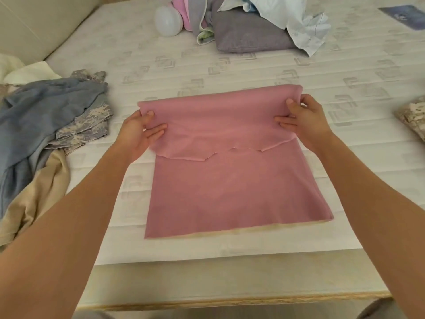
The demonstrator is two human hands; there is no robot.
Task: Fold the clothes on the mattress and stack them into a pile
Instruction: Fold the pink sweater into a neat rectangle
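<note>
Clearly the work is only partly along, going by how things lie; at the far left of the mattress [230, 65] a loose heap waits unfolded, with a cream cloth [30, 72] at its back, a blue-grey garment [46, 107] draped over a camouflage-print piece [92, 120], and a beige garment [34, 199] trailing toward the near edge; none of these shows a fold. Next comes the left hand [140, 137], its grip closed on the left edge of the pink garment [230, 180], thumb on top and fingers pinching the turned-over layer; the garment lies flat in the middle of the mattress, its far part doubled back toward the person so that a ragged hem crosses it about a third of the way down; a pale cream edge peeks from beneath its near border, though I cannot tell what that is. Behind it, well apart, a second jumble sits at the far side: a white rounded object [167, 20], pink and grey cloth, a mauve-grey bundle [248, 35] and a crumpled pale blue shirt [305, 31]. The right hand [303, 120] mirrors the left, pinching the garment's right edge at the fold; so the cloth hangs between both grips, mid-fold. At the far right edge a folded camouflage piece [411, 118] rests alone, likely the start of the pile; most of the folding remains.
</note>
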